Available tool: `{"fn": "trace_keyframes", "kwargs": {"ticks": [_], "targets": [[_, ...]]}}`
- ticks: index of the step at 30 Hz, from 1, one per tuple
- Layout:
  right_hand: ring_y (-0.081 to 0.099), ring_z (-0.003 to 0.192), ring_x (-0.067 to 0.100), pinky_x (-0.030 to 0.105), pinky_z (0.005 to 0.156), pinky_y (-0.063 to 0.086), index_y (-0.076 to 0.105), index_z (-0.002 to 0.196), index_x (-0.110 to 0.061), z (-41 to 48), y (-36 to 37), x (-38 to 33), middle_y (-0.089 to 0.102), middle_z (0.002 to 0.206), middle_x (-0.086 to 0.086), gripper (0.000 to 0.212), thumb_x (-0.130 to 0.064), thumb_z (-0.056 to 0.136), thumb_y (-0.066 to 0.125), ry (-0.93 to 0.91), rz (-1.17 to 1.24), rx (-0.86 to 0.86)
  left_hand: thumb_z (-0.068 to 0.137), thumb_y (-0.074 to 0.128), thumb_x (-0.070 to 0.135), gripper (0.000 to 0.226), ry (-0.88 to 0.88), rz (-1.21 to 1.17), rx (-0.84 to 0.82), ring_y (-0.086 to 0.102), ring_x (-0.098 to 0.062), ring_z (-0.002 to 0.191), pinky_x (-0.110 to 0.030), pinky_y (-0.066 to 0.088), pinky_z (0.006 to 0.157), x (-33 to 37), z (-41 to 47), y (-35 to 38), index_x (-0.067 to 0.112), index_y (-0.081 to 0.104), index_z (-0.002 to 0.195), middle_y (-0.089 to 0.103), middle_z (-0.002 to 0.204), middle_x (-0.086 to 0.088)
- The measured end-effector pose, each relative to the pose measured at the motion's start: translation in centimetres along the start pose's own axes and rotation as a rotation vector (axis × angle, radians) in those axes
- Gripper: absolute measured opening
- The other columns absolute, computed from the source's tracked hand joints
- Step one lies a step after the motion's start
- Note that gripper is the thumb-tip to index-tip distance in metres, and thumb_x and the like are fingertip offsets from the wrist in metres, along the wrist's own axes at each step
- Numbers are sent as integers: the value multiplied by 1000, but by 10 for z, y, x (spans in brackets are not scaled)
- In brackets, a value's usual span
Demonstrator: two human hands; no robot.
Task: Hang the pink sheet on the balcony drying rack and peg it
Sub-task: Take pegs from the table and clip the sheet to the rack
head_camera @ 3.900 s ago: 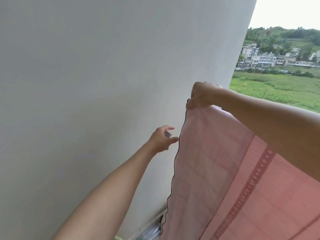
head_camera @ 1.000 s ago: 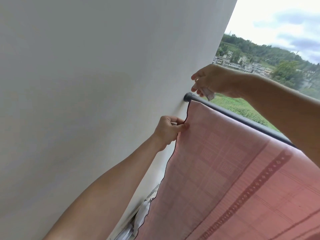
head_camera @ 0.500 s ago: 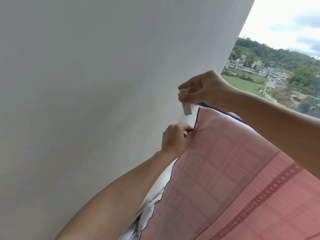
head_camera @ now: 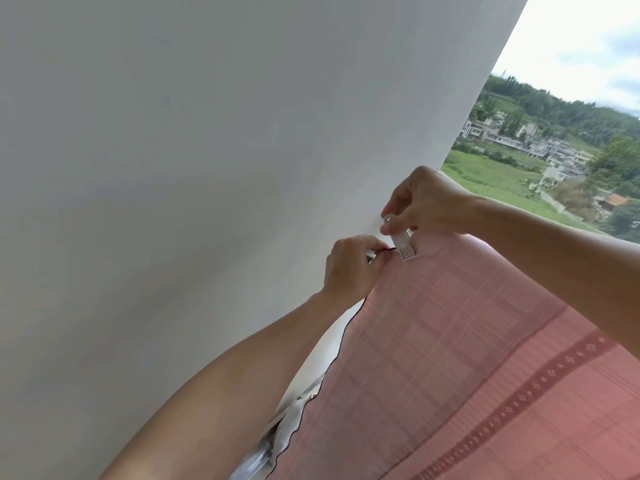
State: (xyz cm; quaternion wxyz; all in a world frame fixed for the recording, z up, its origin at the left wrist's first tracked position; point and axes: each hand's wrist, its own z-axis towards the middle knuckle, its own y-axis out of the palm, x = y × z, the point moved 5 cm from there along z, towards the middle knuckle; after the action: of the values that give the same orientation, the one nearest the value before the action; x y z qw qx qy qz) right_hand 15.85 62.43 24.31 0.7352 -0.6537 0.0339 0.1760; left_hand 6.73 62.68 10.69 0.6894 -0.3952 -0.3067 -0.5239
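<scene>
Change: the right hand (head_camera: 426, 206) has brought the peg (head_camera: 403, 245) down from beside the wall onto the top fold of the pink sheet (head_camera: 467, 358), and the left hand (head_camera: 349, 268) has closed up to the sheet's top corner.
Wall (head_camera: 173, 168): plain and white, it is filling the whole left and upper middle of the frame.
Lower edge: a strip of white cloth (head_camera: 291, 424) and a shiny metal piece (head_camera: 256, 462) are showing just left of the sheet's dark wavy hem; what they belong to is not clear.
Left hand: at mid-frame, its curled fingers are pinching the dark-edged top corner of the sheet, right against the wall. Something small and pale is showing between the fingers, too small to name.
Peg: white, with a gridded end, it is pointing down and lying on the sheet's top fold, just right of the left hand. Whether it is already biting the cloth cannot be told.
Right hand: just above, its thumb and fingers are squeezing the peg's upper end.
Pink sheet: checked, with a darker patterned band, it is draping from mid-frame down to the lower right; the rail beneath it is hidden.
Upper right: buildings (head_camera: 519, 143), a green field (head_camera: 491, 174) and wooded hills are lying under a cloudy sky.
</scene>
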Motion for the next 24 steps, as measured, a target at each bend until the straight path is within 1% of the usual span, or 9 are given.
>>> {"fn": "trace_keyframes", "kwargs": {"ticks": [3,8,13,16,18,20,21,22,24], "targets": [[62,57,7,30,65,54,77,69,-17,-2,-2,8,73,66,0,19,-21,60,92,28,84,9,85,69,29,11,-3,7,1,65,-6,75,-34,56,75,-4,1,0,24,77,90,75,87,10],[62,61,6,24,65,52,76,71,-15,-7,-6,17,71,65,-4,20,-19,60,92,32,207,46,79,67,38,21,-36,-54,-4,66,-7,67,-37,57,69,-6,3,4,21,77,88,74,82,8],[58,58,2,21,58,45,76,68,-22,-12,-3,15,65,58,-12,19,-31,60,91,-32,7,92,82,70,30,13,-44,-87,9,60,-2,58,-35,56,64,-9,4,4,20,77,88,73,75,11],[58,63,6,23,61,45,78,79,-21,-12,-6,19,65,64,-11,28,-37,60,90,-21,3,91,85,73,27,11,-52,-119,-18,52,3,49,-24,45,58,-6,0,4,16,76,86,65,62,14],[61,71,7,25,67,46,75,99,-21,-13,-7,23,67,72,-10,48,-44,59,89,5,-10,51,84,74,25,12,-70,-125,-59,55,-3,53,-24,46,59,-7,-2,-1,13,73,86,67,67,4],[66,89,12,29,81,50,65,123,-22,-14,-7,23,71,91,-6,75,-54,59,86,0,-35,34,84,73,27,20,-171,-106,-114,55,-9,59,-21,45,57,-18,-4,-10,12,67,96,63,75,-2],[67,96,14,32,86,50,60,130,-23,-15,-9,19,72,101,-3,80,-57,61,84,-26,-58,62,86,69,25,21,-269,-129,-146,53,-12,60,-21,44,55,-29,-6,-15,11,63,101,61,78,-2],[66,101,16,33,89,50,57,133,-25,-17,-11,13,71,109,-2,79,-57,65,81,-65,-90,112,88,62,20,18,-376,-189,-172,50,-14,60,-22,40,53,-40,-10,-21,9,60,102,60,81,-3],[65,104,17,34,88,50,58,131,-27,-24,-10,-4,69,115,-4,63,-54,76,75,-157,-169,225,88,49,16,14,-537,-274,-183,47,-18,65,-25,34,55,-63,-22,-33,8,58,95,62,84,-3]]}}
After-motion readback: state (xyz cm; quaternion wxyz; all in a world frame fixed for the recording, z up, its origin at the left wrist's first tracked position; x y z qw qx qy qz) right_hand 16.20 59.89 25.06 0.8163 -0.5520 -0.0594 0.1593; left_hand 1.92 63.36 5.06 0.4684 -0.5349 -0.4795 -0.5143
